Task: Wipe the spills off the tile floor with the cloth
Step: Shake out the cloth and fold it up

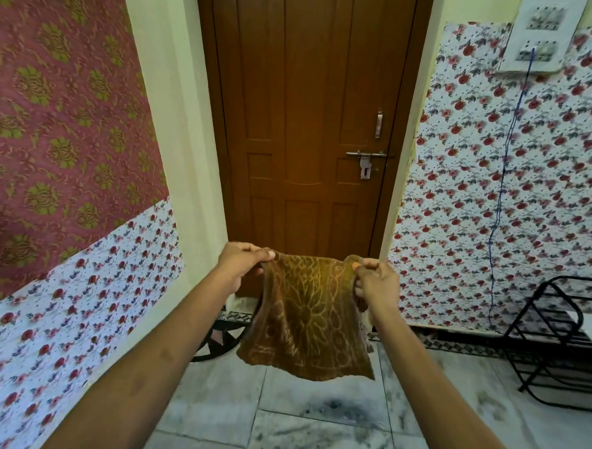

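A brown cloth (308, 314) with a pale woven pattern hangs spread in the air in front of me. My left hand (241, 266) pinches its upper left corner and my right hand (375, 280) pinches its upper right corner. The cloth's lower edge dangles above the grey marble tile floor (311, 427). I cannot make out a spill among the dark veins of the tiles.
A shut brown wooden door (310, 122) with a metal latch (365, 157) stands straight ahead. Floral-papered walls flank it on both sides. A black metal rack (552, 340) stands on the floor at the right. A blue cord (502, 187) hangs down the right wall.
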